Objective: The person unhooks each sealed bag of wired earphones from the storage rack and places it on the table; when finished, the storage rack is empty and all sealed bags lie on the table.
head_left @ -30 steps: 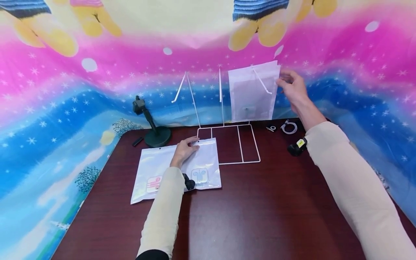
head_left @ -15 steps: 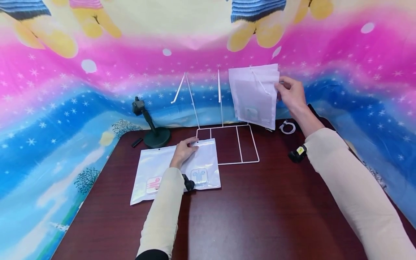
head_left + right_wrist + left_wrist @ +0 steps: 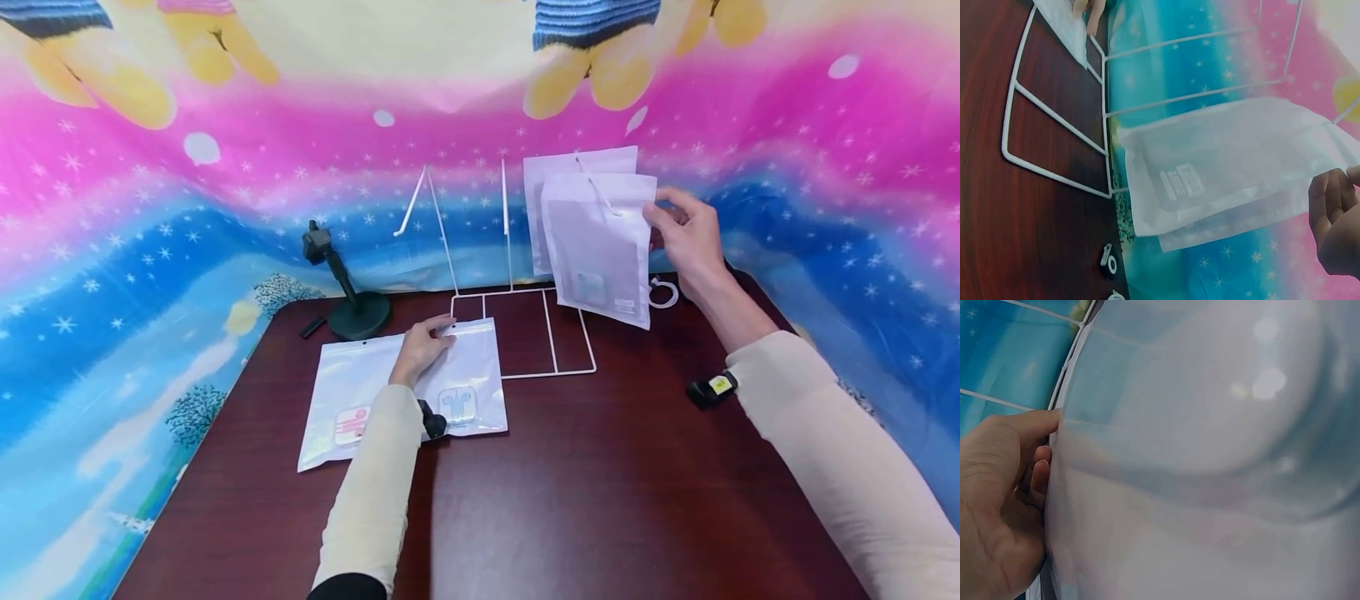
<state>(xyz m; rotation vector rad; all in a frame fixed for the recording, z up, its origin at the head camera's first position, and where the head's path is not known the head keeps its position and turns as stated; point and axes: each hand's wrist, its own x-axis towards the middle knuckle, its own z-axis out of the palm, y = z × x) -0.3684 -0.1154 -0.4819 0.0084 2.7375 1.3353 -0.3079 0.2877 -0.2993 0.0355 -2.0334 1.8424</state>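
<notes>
In the head view my right hand (image 3: 688,240) pinches the right edge of a white zip bag (image 3: 596,250) with a small square case inside. The bag is at the right hook (image 3: 597,190) of a white wire display rack (image 3: 555,377), in front of another white bag (image 3: 533,225). In the right wrist view, this front bag (image 3: 1222,162) tilts away from the one behind. My left hand (image 3: 422,348) rests across the tops of two bags lying flat, one showing pink earphones (image 3: 350,425), the other blue earphones (image 3: 459,405). In the left wrist view its fingers lie by the bag's edge.
A dark stand (image 3: 358,313) with a small camera-like head stands at the back left, next to a small black stick (image 3: 312,327). A coiled white cable (image 3: 663,293) lies behind the right-hand bag. Two other rack hooks, left (image 3: 410,202) and middle (image 3: 505,200), carry nothing.
My right hand has drawn the front bag outward and slightly down along the right hook, separating it from the rear bag. My left hand stays on the flat bags.
</notes>
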